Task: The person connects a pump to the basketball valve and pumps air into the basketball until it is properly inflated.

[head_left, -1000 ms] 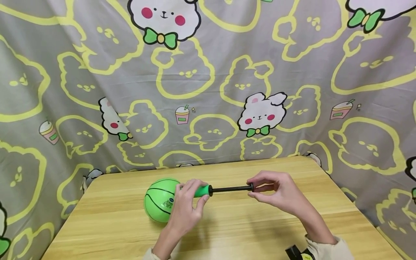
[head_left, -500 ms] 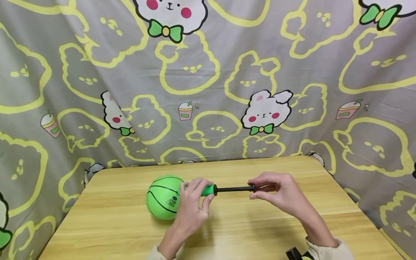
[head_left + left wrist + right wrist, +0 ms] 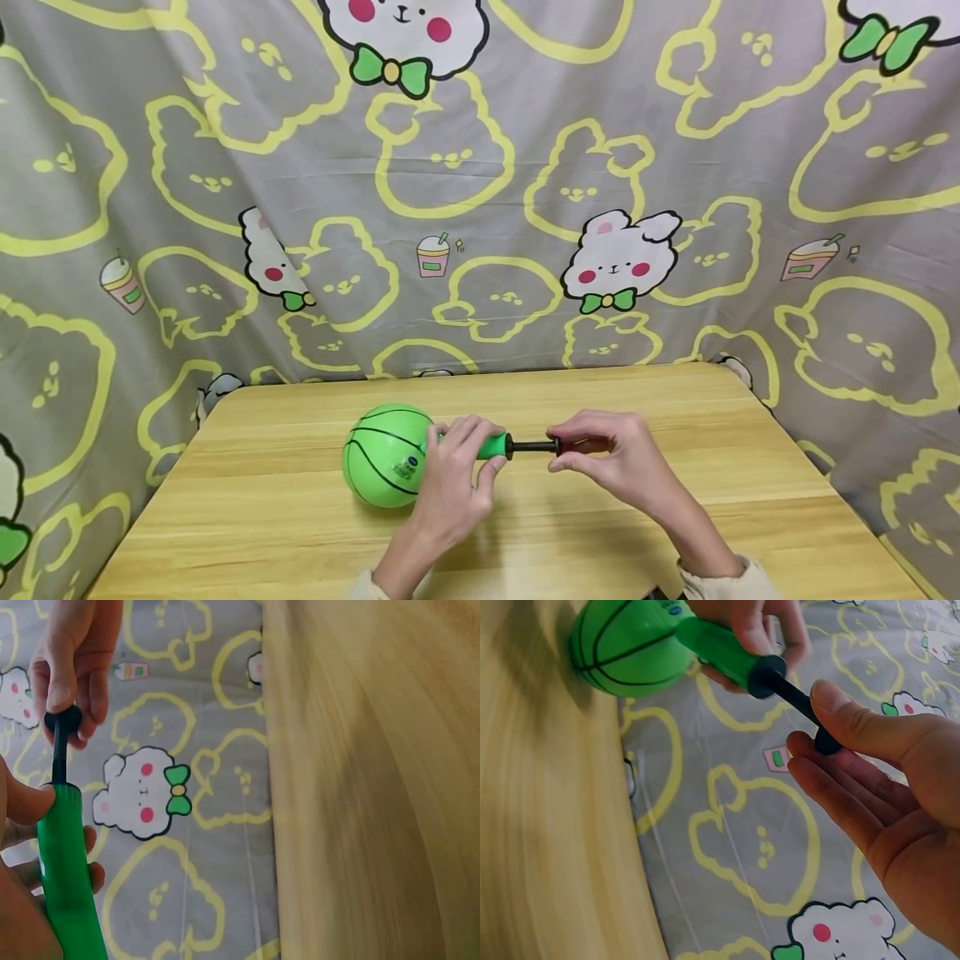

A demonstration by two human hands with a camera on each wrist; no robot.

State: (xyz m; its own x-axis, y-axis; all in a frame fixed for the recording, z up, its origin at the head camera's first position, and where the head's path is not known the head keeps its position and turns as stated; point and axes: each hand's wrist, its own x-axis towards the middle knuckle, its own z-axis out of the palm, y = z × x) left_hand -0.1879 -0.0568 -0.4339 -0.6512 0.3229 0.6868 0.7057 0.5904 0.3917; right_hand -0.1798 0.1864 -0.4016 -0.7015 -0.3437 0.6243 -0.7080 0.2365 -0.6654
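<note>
A small hand pump [image 3: 71, 877] with a green barrel and a black plunger rod lies sideways between both hands. My left hand [image 3: 453, 487] grips the barrel, fingers over the top and thumb below. With thumb and fingertips, my right hand [image 3: 618, 458] pinches the black end knob [image 3: 826, 742] of the rod, which is partly drawn out. A green ball [image 3: 382, 457] with black basketball lines rests on the table at the barrel's left end. My left hand hides part of where the pump meets the ball in the head view.
The light wooden table [image 3: 247, 508] spreads under both hands. A grey curtain [image 3: 480, 200] with yellow outlines and white rabbits hangs behind the table's far edge and at both sides.
My right hand has moved left toward the left hand, and less of the black rod shows. The left hand keeps its grip on the barrel beside the ball.
</note>
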